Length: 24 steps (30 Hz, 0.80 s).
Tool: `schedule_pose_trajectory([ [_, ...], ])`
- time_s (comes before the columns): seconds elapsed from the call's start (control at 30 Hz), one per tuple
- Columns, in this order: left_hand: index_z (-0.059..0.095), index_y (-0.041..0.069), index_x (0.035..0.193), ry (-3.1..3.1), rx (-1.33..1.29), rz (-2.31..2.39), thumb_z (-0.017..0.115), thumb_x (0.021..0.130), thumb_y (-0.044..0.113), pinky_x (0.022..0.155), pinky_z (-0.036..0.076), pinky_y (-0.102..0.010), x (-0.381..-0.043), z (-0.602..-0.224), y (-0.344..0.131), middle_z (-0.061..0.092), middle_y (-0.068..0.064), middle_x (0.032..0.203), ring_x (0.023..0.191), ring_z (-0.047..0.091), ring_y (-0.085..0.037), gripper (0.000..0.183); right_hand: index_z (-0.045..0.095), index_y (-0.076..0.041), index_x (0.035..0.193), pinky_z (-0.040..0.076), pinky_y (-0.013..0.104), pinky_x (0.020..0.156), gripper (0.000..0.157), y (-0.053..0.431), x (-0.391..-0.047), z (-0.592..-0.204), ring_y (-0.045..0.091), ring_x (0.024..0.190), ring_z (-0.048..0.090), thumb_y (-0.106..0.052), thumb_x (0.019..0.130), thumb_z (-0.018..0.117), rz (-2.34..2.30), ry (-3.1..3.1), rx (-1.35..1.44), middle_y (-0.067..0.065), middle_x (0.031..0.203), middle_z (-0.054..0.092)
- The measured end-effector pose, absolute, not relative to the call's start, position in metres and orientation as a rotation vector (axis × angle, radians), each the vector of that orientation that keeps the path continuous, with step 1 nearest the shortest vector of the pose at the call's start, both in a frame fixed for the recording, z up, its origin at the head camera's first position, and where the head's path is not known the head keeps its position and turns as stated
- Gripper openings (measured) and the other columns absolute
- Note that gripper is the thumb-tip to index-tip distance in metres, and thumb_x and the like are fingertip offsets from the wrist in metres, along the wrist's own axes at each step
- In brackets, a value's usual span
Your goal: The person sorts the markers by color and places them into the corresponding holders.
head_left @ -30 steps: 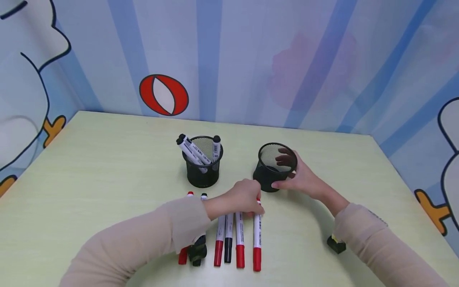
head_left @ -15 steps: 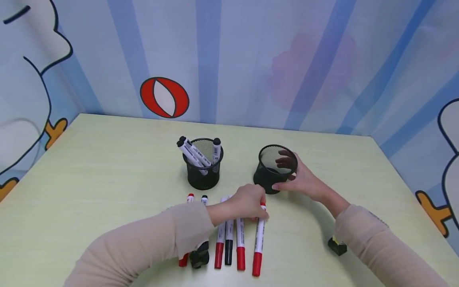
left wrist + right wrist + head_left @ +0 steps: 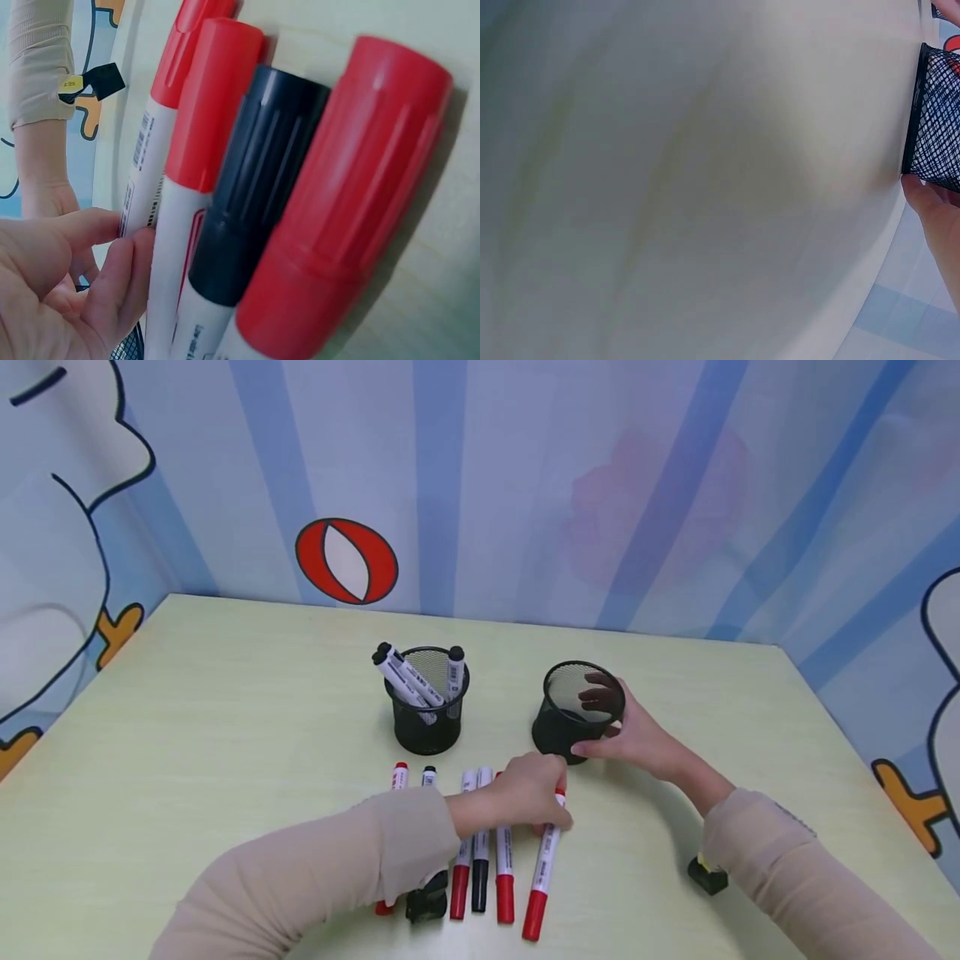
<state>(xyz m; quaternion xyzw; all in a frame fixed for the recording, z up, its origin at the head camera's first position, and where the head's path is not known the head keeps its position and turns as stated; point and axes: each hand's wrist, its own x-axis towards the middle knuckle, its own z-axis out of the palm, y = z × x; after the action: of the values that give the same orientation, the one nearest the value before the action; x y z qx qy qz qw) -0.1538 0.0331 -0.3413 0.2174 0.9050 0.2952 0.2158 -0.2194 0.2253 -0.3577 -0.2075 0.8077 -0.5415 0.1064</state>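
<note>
My left hand (image 3: pixel 529 790) pinches a red-capped whiteboard marker (image 3: pixel 546 860), the rightmost of the row on the table. The marker lies slanted, its red cap toward the near side. In the left wrist view the thumb and fingers (image 3: pixel 120 281) close on the white barrel of that marker (image 3: pixel 144 161). My right hand (image 3: pixel 637 737) holds a black mesh pen cup (image 3: pixel 558 731) around its right side, thumb low at the base. No marker shows inside this cup. Beside the left hand lie several more red- and black-capped markers (image 3: pixel 481 852), partly covered by the sleeve.
A second mesh pen cup (image 3: pixel 427 731) stands to the left, with several black-capped markers (image 3: pixel 408 681) leaning in it. The pale table (image 3: pixel 225 718) meets a printed blue backdrop (image 3: pixel 510 485) at its far edge. A small black block (image 3: pixel 707 877) shows by the right sleeve.
My left hand has shifted slightly right and nearer, bringing the marker's far end rightward, so the marker now slants. My right hand and its cup have stayed in place.
</note>
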Motion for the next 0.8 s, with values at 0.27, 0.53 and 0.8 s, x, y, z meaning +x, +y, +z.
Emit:
schedule_pose_trajectory([
  [0.27, 0.052, 0.009, 0.089, 2.344, 0.517, 1.098, 0.073, 0.079, 0.006, 0.048, 0.048, -0.019, -0.151, -0.344, 0.025, 0.055, -0.003, 0.071, 0.049, 0.058, -0.013, 0.023, 0.019, -0.006, 0.142, 0.030, 0.059, 0.100, 0.090, 0.227, -0.219, -0.360, 0.035, 0.128, 0.035, -0.004, 0.073, 0.078, -1.598, 2.373, -0.613, 0.021, 0.138, 0.035],
  [0.53, 0.052, 0.010, 0.099, 2.140, 0.384, 1.311, 0.068, 0.083, 0.004, 0.051, 0.047, -0.021, -0.152, -0.338, 0.016, 0.060, -0.006, 0.072, 0.055, 0.055, -0.015, 0.024, 0.019, -0.008, 0.142, 0.030, 0.058, 0.100, 0.090, 0.227, -0.219, -0.359, 0.035, 0.129, 0.035, -0.005, 0.073, 0.077, -1.588, 2.375, -0.604, 0.020, 0.138, 0.035],
  [0.8, 0.052, 0.009, 0.110, 2.011, 0.341, 1.458, 0.063, 0.087, 0.003, 0.054, 0.049, -0.023, -0.157, -0.335, 0.014, 0.059, -0.008, 0.077, 0.061, 0.056, -0.017, 0.027, 0.019, -0.007, 0.143, 0.030, 0.055, 0.102, 0.089, 0.227, -0.220, -0.359, 0.034, 0.129, 0.034, -0.005, 0.074, 0.077, -1.596, 2.360, -0.621, 0.020, 0.139, 0.034],
])
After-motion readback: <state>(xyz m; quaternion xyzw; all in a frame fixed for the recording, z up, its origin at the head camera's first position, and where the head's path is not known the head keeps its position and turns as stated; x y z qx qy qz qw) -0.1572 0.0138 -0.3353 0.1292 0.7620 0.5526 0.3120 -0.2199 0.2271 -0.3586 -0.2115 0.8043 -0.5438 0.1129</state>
